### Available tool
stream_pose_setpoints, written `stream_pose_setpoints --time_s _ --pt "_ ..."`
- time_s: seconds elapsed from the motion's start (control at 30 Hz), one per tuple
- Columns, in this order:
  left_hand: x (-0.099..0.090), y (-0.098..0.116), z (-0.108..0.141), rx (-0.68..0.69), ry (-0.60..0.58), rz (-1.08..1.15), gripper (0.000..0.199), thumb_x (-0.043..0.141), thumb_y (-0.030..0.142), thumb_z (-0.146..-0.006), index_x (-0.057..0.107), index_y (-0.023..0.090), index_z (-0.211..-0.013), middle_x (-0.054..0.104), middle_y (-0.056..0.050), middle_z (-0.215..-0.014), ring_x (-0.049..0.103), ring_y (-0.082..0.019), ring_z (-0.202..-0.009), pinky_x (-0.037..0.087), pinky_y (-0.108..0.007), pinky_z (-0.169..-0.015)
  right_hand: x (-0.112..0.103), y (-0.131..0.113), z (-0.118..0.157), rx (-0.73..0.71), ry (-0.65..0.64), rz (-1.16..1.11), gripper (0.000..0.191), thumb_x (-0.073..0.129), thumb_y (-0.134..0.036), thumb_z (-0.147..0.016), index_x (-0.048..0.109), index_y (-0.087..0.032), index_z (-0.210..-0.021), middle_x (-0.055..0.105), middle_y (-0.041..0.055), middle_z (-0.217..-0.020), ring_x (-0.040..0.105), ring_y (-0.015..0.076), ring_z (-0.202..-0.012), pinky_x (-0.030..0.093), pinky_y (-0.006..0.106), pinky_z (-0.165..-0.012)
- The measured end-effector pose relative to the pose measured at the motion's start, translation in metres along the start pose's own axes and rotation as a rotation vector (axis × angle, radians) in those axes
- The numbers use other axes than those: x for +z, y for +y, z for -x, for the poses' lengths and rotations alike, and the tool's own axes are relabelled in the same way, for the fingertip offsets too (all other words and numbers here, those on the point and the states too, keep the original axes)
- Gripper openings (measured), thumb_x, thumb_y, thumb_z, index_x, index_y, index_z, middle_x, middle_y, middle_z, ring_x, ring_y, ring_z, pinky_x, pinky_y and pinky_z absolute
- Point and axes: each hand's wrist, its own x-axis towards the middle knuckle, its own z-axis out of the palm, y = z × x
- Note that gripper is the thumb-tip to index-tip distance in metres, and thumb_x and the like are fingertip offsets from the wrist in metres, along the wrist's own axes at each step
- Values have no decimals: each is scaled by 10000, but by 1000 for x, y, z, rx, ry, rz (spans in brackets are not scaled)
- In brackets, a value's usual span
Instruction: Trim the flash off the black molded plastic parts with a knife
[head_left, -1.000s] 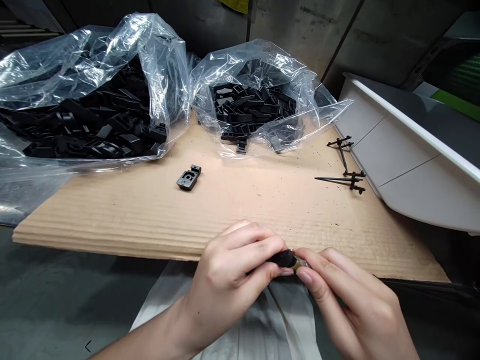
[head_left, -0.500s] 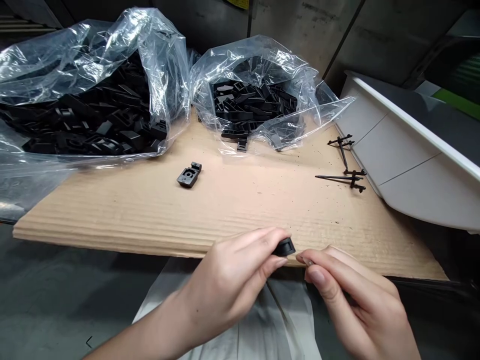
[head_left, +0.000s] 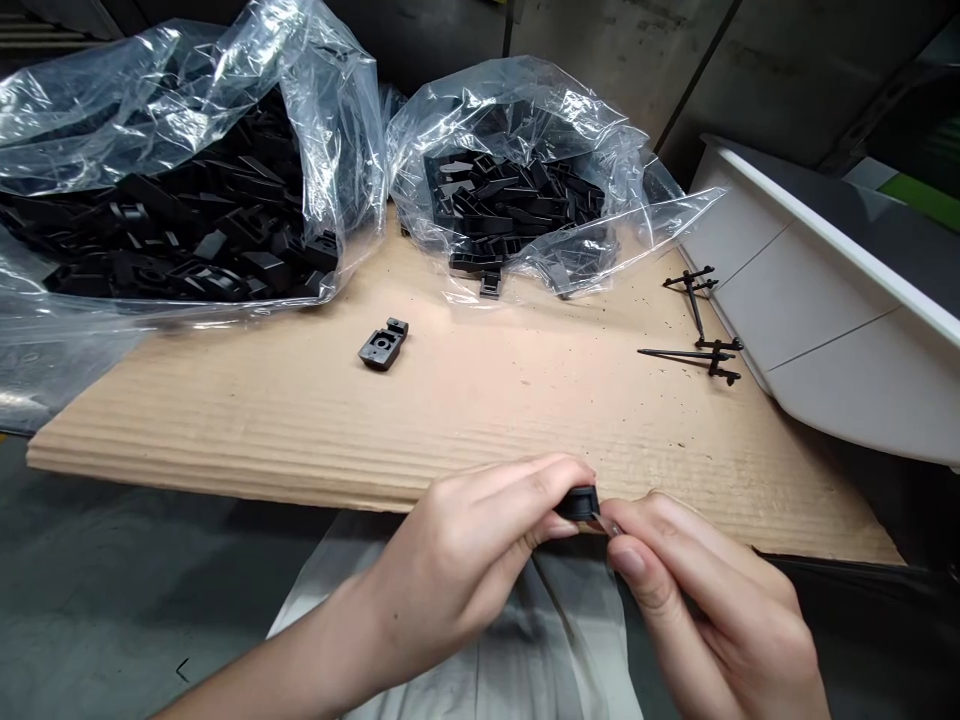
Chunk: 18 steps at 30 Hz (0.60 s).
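Black plastic part point(head_left: 579, 504) is sitting pinched in the left hand point(head_left: 480, 530) above the cardboard sheet's point(head_left: 480, 410) near edge; the right hand point(head_left: 724, 595), gripping a thin blade point(head_left: 609, 524), is closing the earlier gap, seemingly resuming contact.

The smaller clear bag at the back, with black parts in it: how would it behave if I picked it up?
The smaller clear bag would likely sag and fold, since it looks thin and creased. It may feel bottom-heavy, with black parts heaped low inside. Tipping it forward could spill some, because it gapes open towards the near side.
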Motion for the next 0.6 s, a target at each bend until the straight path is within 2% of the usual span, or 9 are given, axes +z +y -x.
stream_pose_setpoints --time_s 0.13,0.3,0.4,0.5,0.6 --pt "0 -1 0 23 10 -4 281 404 21 -854 484 109 -1109 601 -90 -1069 569 -148 -1001 465 -176 -846 -1 0 1 -6 -73 -91 203 489 -64 -795 586 -181 -930 574 3 -718 545 83 -631 446 187 -561" --pt "0 0 -1 21 -14 3 291 387 30 -863 480 116 -1125 596 -99 -1084 558 -166 -1024 476 -215 -857 0 0 1 21 -71 -91 194 491 -74 -797 591 -168 -934 567 5 -724 539 94 -658 449 199 -581" --pt "0 0 0 23 -10 14 303 390 21 -860 478 121 -1132 596 -93 -1088 557 -160 -1026 469 -212 -866 -3 -1 1 67 -68 -170 203 483 -90 -808 600 -202 -930 581 -14 -735 555 78 -650 450 169 -574" --pt "0 -1 1 25 4 6 308 412 8 -849 479 110 -1131 593 -86 -1090 552 -138 -1029 447 -180 -884 -8 0 3 136 14 -204 214 478 -115 -822 608 -249 -927 581 -37 -707 555 64 -627 443 137 -552" --pt "0 -1 1 18 7 -5 303 429 14 -846 481 107 -1131 590 -81 -1094 544 -126 -1039 431 -165 -898 -8 0 7 151 96 -210 227 496 -153 -823 611 -268 -980 585 -29 -698 550 80 -630 447 152 -550"
